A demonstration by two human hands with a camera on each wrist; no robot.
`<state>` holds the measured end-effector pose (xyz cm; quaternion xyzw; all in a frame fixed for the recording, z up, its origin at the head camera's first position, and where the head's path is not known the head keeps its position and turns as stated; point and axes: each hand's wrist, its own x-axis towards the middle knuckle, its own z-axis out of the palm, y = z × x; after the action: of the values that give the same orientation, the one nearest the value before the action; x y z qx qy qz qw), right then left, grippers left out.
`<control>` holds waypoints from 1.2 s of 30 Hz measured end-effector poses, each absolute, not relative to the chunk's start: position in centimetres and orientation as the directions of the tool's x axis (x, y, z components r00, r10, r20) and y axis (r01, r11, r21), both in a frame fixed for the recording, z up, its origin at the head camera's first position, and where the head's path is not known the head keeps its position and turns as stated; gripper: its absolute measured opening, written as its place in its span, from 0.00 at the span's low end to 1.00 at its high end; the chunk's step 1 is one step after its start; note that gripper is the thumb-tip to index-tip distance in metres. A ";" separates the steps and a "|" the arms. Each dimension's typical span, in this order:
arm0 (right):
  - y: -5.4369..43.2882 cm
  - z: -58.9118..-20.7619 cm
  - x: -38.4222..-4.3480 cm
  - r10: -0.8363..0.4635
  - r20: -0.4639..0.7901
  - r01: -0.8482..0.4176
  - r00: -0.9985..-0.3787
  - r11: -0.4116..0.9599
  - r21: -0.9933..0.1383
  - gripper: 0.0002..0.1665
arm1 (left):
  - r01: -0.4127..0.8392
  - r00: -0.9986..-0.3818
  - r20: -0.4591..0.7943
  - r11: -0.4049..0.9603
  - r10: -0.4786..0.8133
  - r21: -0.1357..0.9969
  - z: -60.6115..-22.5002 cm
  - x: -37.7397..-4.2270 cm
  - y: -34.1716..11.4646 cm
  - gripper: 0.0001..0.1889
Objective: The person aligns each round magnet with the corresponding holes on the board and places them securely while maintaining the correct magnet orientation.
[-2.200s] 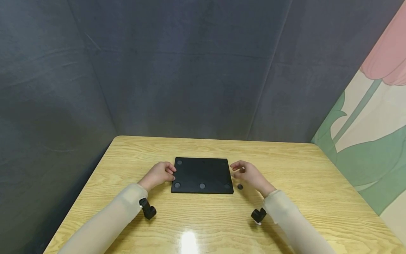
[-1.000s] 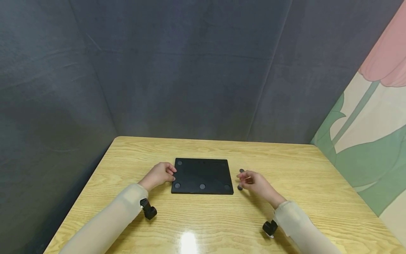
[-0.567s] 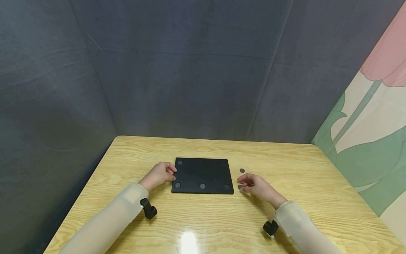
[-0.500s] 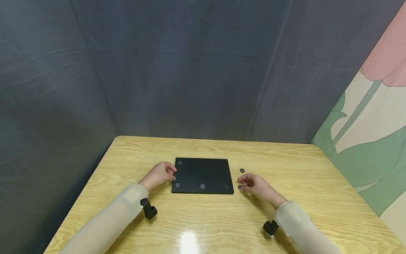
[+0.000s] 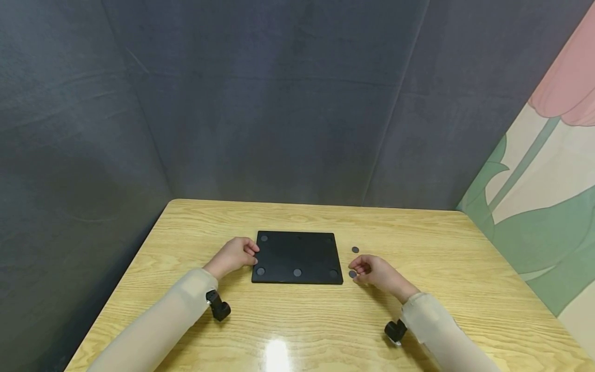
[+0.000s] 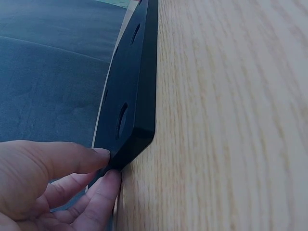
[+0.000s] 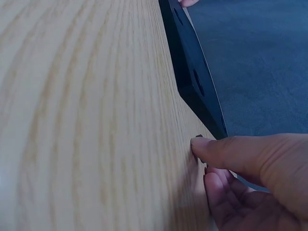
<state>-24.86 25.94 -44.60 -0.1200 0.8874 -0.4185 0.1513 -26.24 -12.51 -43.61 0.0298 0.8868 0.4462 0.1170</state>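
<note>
A flat black rectangular board [image 5: 297,253] with round marks, which look like recesses in the wrist views, lies on the wooden table. My left hand [image 5: 234,255] holds its left edge; in the left wrist view the thumb [image 6: 82,161] and fingertips meet at the board's edge. To the right of the board, my right hand [image 5: 378,273] has thumb and fingers around a small dark disc [image 5: 352,274]. The right wrist view shows that disc mostly hidden behind the thumb [image 7: 216,149], low at the tabletop. A second dark disc [image 5: 355,249] lies flat farther back, apart from the hand.
The wooden table [image 5: 297,325] reaches back to a dark grey cloth [image 5: 279,129]. On the right hangs a panel [image 5: 548,222] with a flower print. A black wrist camera [image 5: 218,306] sits under the left sleeve, and another wrist camera [image 5: 395,330] under the right.
My right hand came from the board's right side, left a disc on the table at the back, and moved down to the nearer disc. My left hand has stayed at the board's edge.
</note>
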 end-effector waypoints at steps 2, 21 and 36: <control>26.0 -44.7 -25.0 -0.335 -0.175 -0.080 -0.926 0.626 -0.776 0.14 | -0.053 -0.971 -0.182 0.599 0.156 0.799 -43.6 -26.3 -12.5 0.12; 25.4 -44.8 -25.3 -0.259 -0.250 0.035 -0.933 0.627 -0.778 0.11 | -0.045 -0.973 -0.175 0.614 0.153 0.788 -43.6 -26.1 -12.6 0.12; 25.0 -44.3 -25.2 -0.260 -0.269 0.045 -0.927 0.637 -0.770 0.10 | -0.042 -0.974 -0.170 0.624 0.148 0.780 -43.6 -26.2 -12.6 0.11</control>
<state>-25.16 25.04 -44.31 -0.0607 0.8863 -0.4219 0.1809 -26.24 -12.63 -43.55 0.0295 0.8944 0.4326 0.1095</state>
